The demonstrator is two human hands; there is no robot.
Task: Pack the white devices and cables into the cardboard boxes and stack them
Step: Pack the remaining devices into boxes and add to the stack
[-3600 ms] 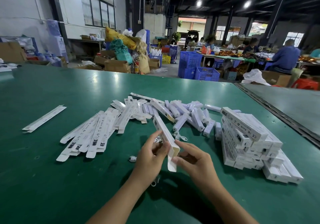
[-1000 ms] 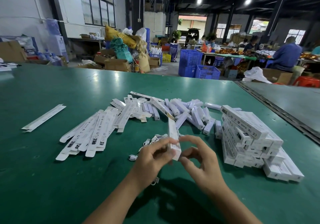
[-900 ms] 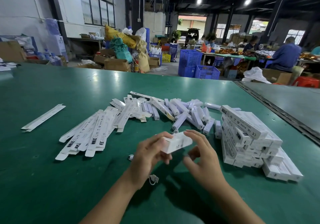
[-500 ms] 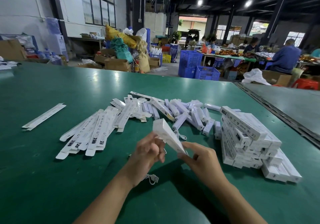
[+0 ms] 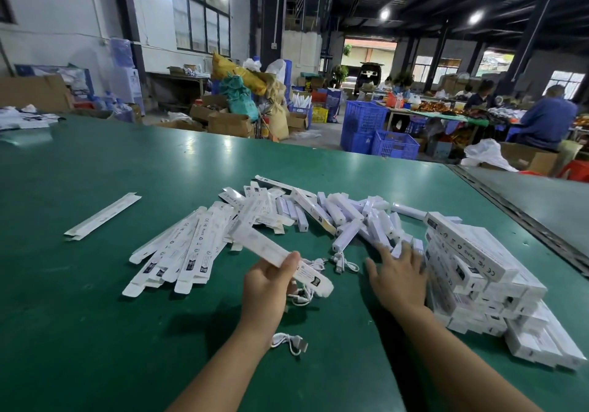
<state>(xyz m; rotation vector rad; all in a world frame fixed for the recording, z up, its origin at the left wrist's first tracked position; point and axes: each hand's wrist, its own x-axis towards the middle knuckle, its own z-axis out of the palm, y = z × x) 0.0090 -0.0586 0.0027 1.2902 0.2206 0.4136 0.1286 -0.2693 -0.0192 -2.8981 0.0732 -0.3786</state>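
Above the table (image 5: 95,316), left hand (image 5: 266,287) grips a blurred box (image 5: 255,242), right hand (image 5: 398,277) splayed.

A deep green bench (image 5: 95,316) is strewn with white boxes (image 5: 471,271) printed with small black marks, white devices (image 5: 347,236) and white cables (image 5: 288,344), while blue crates (image 5: 395,145) are seen behind.

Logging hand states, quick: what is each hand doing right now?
Left hand: holding a white box.
Right hand: open, holding nothing.
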